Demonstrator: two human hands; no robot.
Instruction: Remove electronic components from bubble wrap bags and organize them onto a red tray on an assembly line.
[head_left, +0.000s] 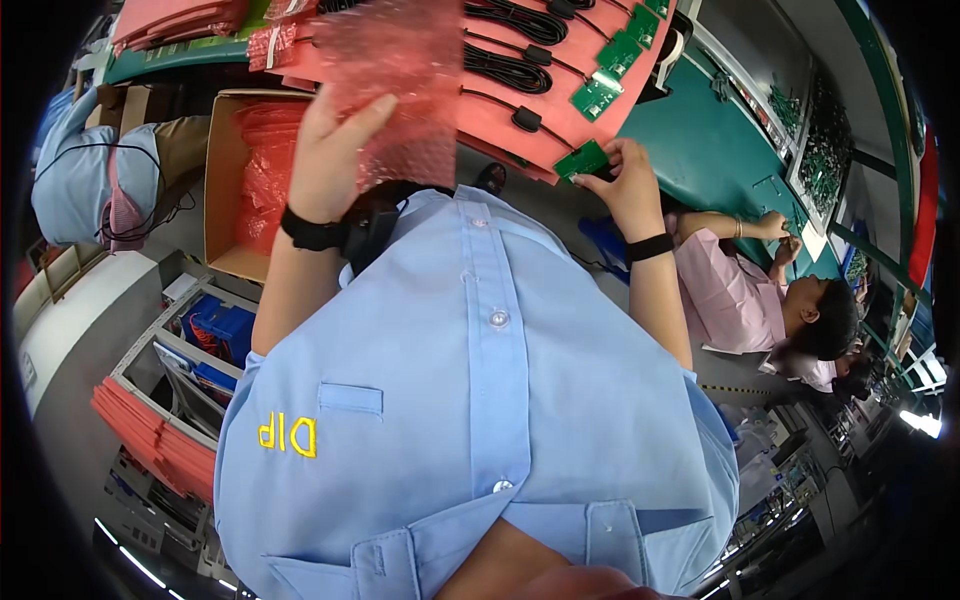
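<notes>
My left hand [335,150] grips a pink bubble-wrap bag [410,90], thumb pressed on its front. The bag hangs over the table edge, smeared by motion. My right hand [632,190] pinches the near corner of a green circuit board [580,160]. A thin black cable with a dark block [526,119] runs from that board, its far end hidden behind the bag. Beyond it, more green boards [597,97] and coiled black cables [507,67] lie in a row on a pink foam sheet [545,100].
Left of me stands a cardboard box [222,185] with pink bubble-wrap bags [265,170]. A green work surface [690,130] extends right, where a co-worker in pink [735,290] works near a tray of small parts [822,150]. Another person in light blue [95,185] is at far left.
</notes>
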